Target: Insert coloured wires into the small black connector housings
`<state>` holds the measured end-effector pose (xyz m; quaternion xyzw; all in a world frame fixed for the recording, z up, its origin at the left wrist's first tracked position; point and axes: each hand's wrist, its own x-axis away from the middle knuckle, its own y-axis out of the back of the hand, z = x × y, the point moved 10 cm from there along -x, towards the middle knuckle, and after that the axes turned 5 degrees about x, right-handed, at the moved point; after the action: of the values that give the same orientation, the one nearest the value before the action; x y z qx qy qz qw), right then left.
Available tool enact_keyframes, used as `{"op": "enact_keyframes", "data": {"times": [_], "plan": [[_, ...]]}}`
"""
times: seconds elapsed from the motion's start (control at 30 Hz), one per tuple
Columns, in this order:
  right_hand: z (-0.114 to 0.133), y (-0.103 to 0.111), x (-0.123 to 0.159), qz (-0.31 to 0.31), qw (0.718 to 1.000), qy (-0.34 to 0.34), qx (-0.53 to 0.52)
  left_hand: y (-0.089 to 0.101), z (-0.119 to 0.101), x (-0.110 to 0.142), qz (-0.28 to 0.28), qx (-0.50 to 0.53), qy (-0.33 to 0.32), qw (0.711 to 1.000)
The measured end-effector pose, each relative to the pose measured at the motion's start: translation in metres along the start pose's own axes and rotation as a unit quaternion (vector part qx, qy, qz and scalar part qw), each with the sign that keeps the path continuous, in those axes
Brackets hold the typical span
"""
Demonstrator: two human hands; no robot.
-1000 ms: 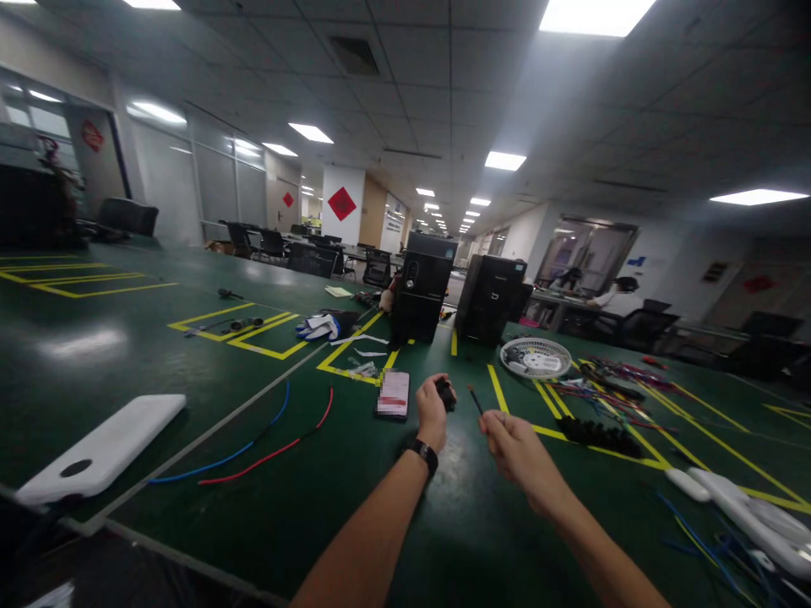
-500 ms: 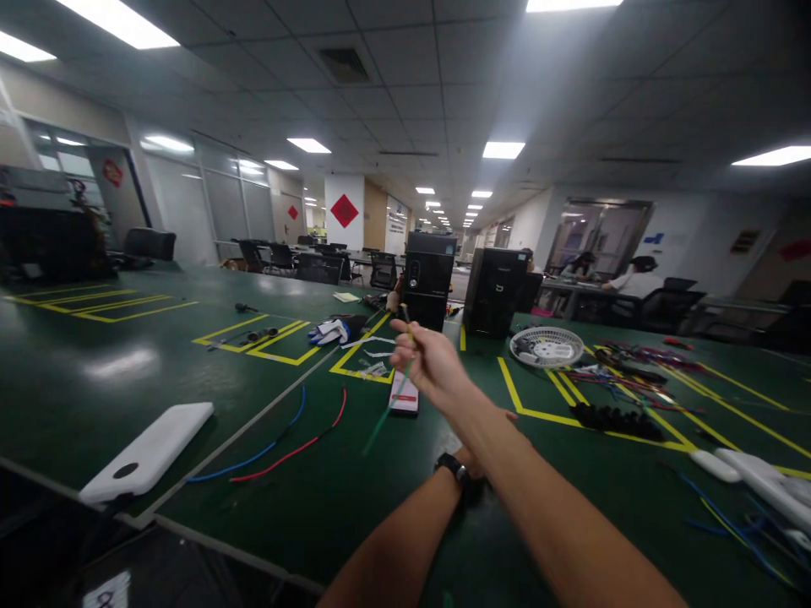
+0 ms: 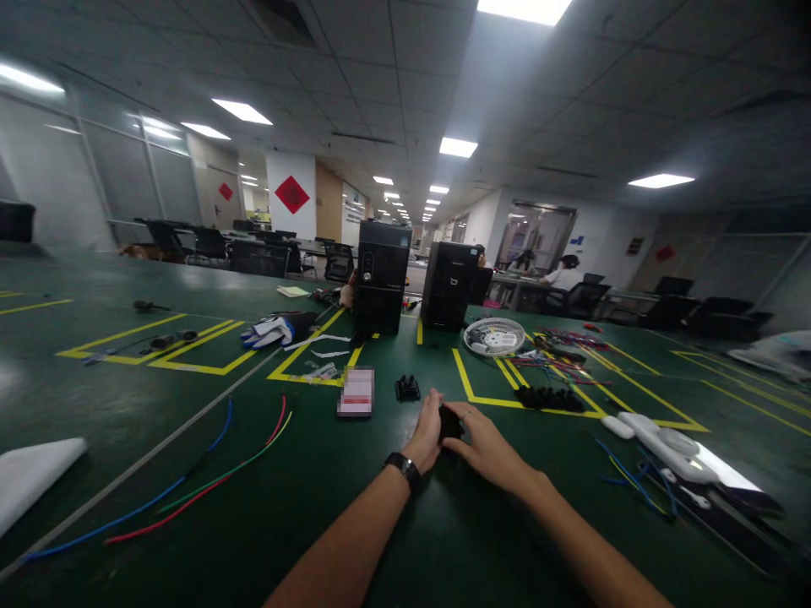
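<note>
A small black part [image 3: 451,425], its kind unclear, is between my two hands just above the green table. My left hand [image 3: 427,435], with a dark watch on the wrist, presses its fingers along the part's left side. My right hand [image 3: 489,445] closes on its right side, thumb in front. Just beyond my left fingertips stands another small black part [image 3: 407,389] with raised prongs. A phone [image 3: 356,391] lies to the left of it. Farther left, a yellow-green wire [image 3: 237,463] lies beside a red wire [image 3: 183,507] and a blue wire [image 3: 152,503].
Two black computer cases [image 3: 381,279] stand at the back. A white round basket [image 3: 494,336], tangled wires [image 3: 563,350] and a pile of black parts [image 3: 548,399] lie to the right. Gloves [image 3: 272,331] lie left; white devices [image 3: 672,447] lie front right. People sit far behind.
The yellow-green wire has left my right hand and lies beside the red one. Both hands have come together around a black part. The view has turned to the right.
</note>
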<state>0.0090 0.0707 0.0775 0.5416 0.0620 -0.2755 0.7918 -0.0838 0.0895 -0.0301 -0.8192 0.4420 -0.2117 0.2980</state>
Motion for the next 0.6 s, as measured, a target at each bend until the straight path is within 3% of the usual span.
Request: {"op": "enact_keyframes", "data": {"times": [0.1, 0.17, 0.23, 0.3, 0.37, 0.43, 0.5, 0.6], "plan": [[-0.021, -0.006, -0.002, 0.013, 0.999, 0.004, -0.029, -0.003, -0.022, 0.0, -0.008, -0.137, -0.05, 0.989], [-0.042, -0.009, -0.014, -0.007, 0.999, -0.017, -0.034, -0.006, -0.057, 0.003, -0.007, -0.253, -0.149, 0.956], [-0.067, -0.014, -0.031, -0.017, 0.998, -0.055, -0.014, -0.008, -0.096, 0.012, -0.022, -0.37, -0.27, 0.889], [-0.089, -0.023, -0.049, -0.006, 0.996, -0.082, 0.018, -0.008, -0.119, 0.02, -0.047, -0.495, -0.353, 0.793], [-0.101, -0.035, -0.066, 0.012, 0.996, -0.086, 0.038, -0.003, -0.121, 0.016, -0.056, -0.603, -0.356, 0.712], [-0.103, -0.045, -0.081, 0.022, 0.996, -0.075, 0.037, 0.006, -0.109, 0.006, -0.041, -0.67, -0.312, 0.672], [-0.101, -0.054, -0.091, 0.028, 0.997, -0.061, 0.03, 0.012, -0.097, -0.002, -0.018, -0.702, -0.28, 0.655], [-0.096, -0.062, -0.096, 0.031, 0.998, -0.044, 0.024, 0.013, -0.089, -0.008, 0.004, -0.71, -0.268, 0.651]]}}
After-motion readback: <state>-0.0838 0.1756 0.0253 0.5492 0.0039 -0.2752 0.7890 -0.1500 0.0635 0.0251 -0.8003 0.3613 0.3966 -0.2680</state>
